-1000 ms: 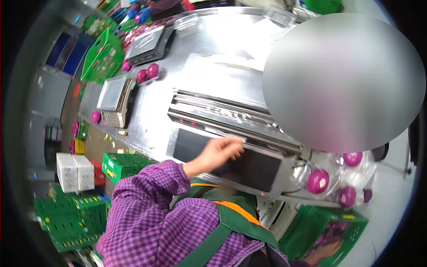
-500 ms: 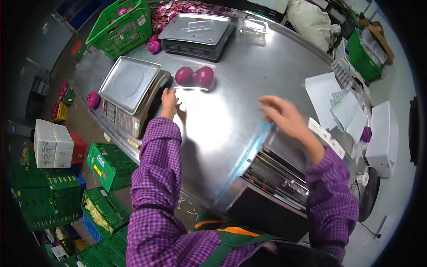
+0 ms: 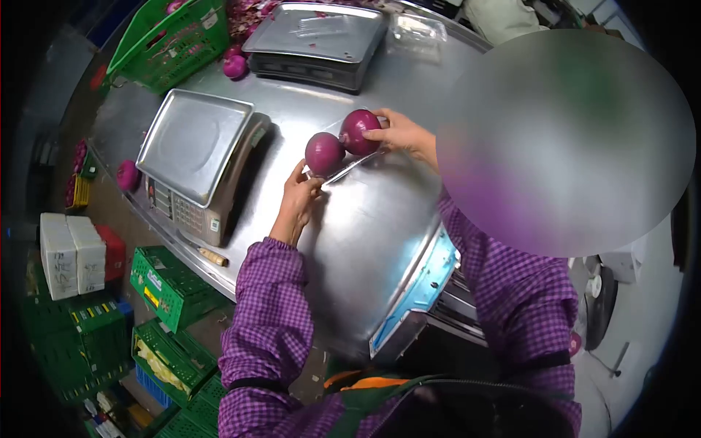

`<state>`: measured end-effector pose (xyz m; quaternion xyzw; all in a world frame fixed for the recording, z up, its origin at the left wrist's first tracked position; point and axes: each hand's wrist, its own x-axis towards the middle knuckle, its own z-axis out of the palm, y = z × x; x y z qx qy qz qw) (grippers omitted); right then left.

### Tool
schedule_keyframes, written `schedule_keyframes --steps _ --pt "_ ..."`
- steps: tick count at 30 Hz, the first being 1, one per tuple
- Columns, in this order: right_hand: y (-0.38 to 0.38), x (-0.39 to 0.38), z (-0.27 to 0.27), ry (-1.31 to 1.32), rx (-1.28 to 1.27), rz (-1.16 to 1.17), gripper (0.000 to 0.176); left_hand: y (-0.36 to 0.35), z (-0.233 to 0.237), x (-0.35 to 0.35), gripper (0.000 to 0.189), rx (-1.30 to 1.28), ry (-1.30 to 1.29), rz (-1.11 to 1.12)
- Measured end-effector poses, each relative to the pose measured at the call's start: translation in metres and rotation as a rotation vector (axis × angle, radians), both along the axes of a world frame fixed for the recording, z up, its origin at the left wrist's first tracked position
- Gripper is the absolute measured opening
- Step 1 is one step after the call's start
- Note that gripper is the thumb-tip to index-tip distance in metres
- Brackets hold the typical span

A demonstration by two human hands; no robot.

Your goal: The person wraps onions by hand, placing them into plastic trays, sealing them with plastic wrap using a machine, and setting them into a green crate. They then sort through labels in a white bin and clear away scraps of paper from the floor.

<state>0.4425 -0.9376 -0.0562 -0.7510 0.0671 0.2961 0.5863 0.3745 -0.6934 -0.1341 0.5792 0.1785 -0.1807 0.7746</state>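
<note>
Two peeled red onions sit side by side in a shallow clear plastic tray (image 3: 355,167) above the steel table. My left hand (image 3: 296,203) is closed on the tray's left end, its fingertips near the left red onion (image 3: 324,154). Around the right red onion (image 3: 361,132), my right hand (image 3: 404,136) is closed, with the thumb across its front. The tray looks tilted, and the onions hide most of it.
A scale (image 3: 196,146) stands left, with another scale (image 3: 318,40) behind. Around them are a green crate (image 3: 171,55), loose onions, a wooden-handled tool (image 3: 212,256) and clear trays (image 3: 416,36). A blue-edged machine (image 3: 418,288) is front right. A grey blur covers the right.
My right hand has moved from above the machine to the right onion. My left hand has shifted along the tray, which has come nearer and turned at a slant with the onions.
</note>
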Motion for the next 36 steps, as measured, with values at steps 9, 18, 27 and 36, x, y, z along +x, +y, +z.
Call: schedule_keyframes --steps 9,18,27,36 --pt "-0.184 -0.292 0.155 -0.343 -0.111 -0.485 0.067 -0.171 0.167 -0.142 0.061 -0.062 -0.373 -0.587" --pt "-0.279 -0.490 0.109 -0.346 -0.014 -0.911 0.055 -0.311 0.153 -0.237 0.063 -0.020 -0.344 -1.003" --pt "-0.263 -0.594 0.090 -0.304 -1.233 -0.684 0.025 -0.237 0.167 -0.261 0.024 0.882 -0.755 -0.907" --pt "-0.239 -0.614 0.107 -0.220 0.187 -1.074 0.009 -0.188 0.177 -0.297 0.053 0.272 -0.218 -0.957"
